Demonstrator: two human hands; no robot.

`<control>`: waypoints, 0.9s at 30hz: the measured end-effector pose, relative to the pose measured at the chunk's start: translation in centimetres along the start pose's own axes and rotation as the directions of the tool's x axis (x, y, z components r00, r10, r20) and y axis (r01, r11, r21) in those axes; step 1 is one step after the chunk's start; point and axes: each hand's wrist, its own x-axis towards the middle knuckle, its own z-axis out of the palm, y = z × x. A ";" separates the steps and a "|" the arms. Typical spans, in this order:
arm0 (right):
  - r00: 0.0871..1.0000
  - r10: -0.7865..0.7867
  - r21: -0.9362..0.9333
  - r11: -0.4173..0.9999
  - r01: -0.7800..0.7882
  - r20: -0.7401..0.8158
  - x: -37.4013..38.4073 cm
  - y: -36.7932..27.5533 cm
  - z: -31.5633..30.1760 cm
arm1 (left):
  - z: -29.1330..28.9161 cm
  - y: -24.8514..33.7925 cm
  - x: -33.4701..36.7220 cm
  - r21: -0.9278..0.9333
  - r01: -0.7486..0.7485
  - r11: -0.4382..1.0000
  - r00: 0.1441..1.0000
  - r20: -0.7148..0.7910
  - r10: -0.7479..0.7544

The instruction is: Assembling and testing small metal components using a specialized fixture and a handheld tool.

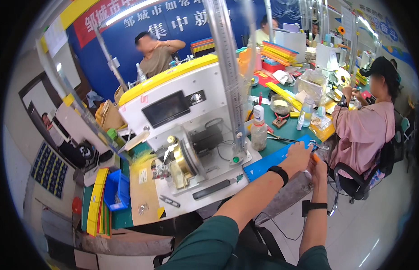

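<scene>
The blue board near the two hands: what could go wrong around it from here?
The clear jar stands close to the blue board, so a bump might tip the jar. The left hand and right hand are near the table edge, so anything let go there could fall to the floor.

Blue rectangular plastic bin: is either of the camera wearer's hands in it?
No; the blue bin stands in the picture's left part, while the left hand and right hand are together well to its right.
</scene>
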 end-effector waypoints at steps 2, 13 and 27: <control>0.997 -0.073 -0.607 0.792 0.063 0.008 0.3 -1.4 -3.2 | -1.7 1.2 -2.0 -0.036 -0.018 0.999 0.999 -0.028 0.017; 0.948 -0.115 -0.954 0.016 0.300 0.296 -17.1 -9.3 -0.7 | -13.5 2.2 -25.8 -0.339 -0.206 0.918 0.793 -0.607 -0.046; 0.791 0.147 -0.803 0.058 0.593 0.594 -32.6 -5.1 12.0 | -16.8 -3.5 -44.8 -0.577 -0.117 0.808 0.747 -0.588 -0.311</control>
